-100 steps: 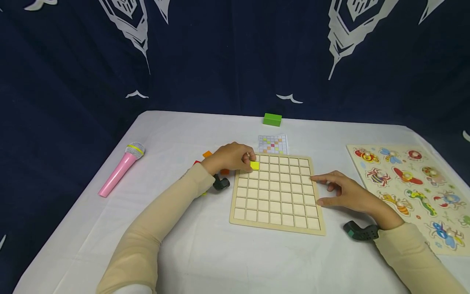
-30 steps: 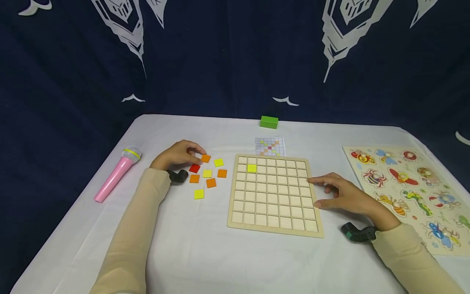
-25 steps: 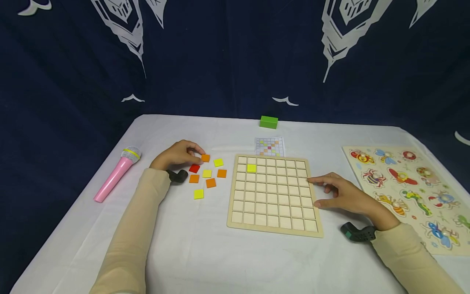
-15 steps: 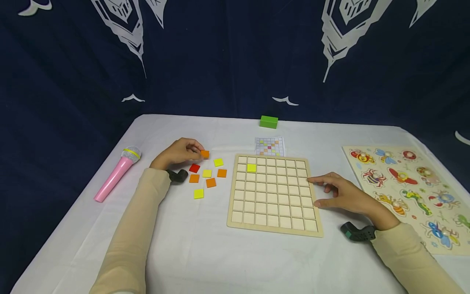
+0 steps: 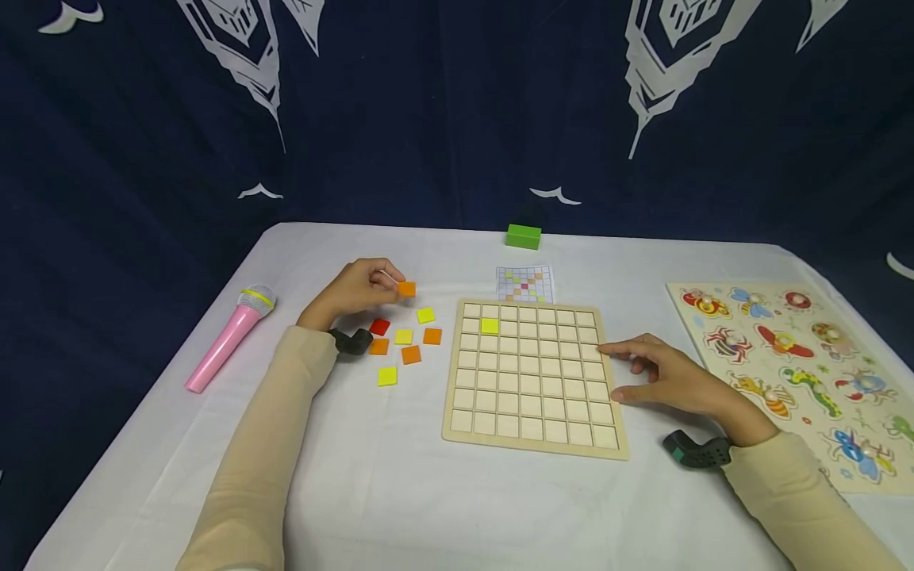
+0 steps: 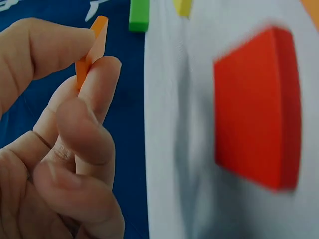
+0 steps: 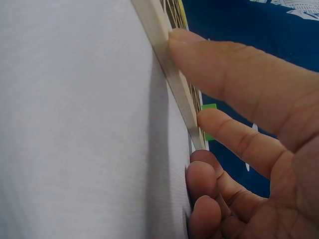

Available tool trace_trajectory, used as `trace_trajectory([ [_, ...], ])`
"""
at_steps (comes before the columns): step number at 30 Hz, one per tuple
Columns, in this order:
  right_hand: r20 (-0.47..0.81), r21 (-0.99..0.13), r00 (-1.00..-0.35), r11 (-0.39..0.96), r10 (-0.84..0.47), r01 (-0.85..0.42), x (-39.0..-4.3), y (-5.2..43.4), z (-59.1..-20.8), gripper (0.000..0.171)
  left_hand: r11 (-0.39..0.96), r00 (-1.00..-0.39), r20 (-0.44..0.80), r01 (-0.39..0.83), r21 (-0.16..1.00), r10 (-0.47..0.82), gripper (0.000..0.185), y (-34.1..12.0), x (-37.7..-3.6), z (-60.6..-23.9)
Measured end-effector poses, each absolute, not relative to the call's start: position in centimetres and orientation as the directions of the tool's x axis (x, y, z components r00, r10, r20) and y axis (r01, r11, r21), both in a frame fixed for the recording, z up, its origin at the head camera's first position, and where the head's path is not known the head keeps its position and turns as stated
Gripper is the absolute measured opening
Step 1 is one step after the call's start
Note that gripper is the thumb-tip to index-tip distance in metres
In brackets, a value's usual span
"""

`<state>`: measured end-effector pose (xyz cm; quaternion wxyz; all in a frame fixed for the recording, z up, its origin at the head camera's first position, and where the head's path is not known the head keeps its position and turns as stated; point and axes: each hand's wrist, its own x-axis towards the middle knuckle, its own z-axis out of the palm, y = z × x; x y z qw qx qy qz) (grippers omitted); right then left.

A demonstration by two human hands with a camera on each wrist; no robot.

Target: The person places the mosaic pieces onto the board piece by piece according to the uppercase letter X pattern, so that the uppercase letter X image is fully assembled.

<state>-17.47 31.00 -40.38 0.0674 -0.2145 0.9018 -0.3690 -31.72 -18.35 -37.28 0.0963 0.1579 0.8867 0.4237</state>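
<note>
Writing: no brand, label or legible word shows on any of the things; the small pattern card carries only coloured squares.
Worktop [image 5: 428,507]: covered by a white cloth, with a dark blue printed drape behind it.
Insect puzzle [image 5: 842,412]: a pale board at the right edge, set with painted bugs that bear small pegs.
Grid board [image 5: 531,448]: light wood, square, ruled into rows of shallow square cells; it lies flat in the middle of the worktop.
Pink microphone [image 5: 224,341]: lies at the left, with a silver head and a yellow band.
Right hand [image 5: 671,379]: rests at the board's right edge, its fingers [image 7: 234,74] loosely spread with their tips touching the wooden rim, gripping nothing.
Left hand [image 5: 353,289]: raised above the loose tiles, left of the board; its thumb and fingers [image 6: 97,79] pinch the orange tile.
Pattern card [image 5: 525,283]: lies just beyond the board's far edge.
Green block [image 5: 524,236]: near the far edge of the worktop.
Loose tiles [image 5: 403,337]: red, orange and yellow squares, scattered flat between the left hand and the board.
Orange tile [image 5: 406,289]: thin, flat, square, plain orange, held clear of the cloth.
Yellow tile [image 5: 489,326]: seated in a cell of the board's second row, near the far left corner.
</note>
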Motion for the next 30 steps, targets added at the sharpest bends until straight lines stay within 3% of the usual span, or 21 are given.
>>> trace_trajectory([
  [30, 0.027, -0.702, -0.899, 0.632, -0.437, -0.328, -17.6, 31.0, -40.3, 0.069, 0.543, -0.852, 0.089, 0.406, 0.735, 0.516, 0.028, -9.5, -29.4, -35.8],
])
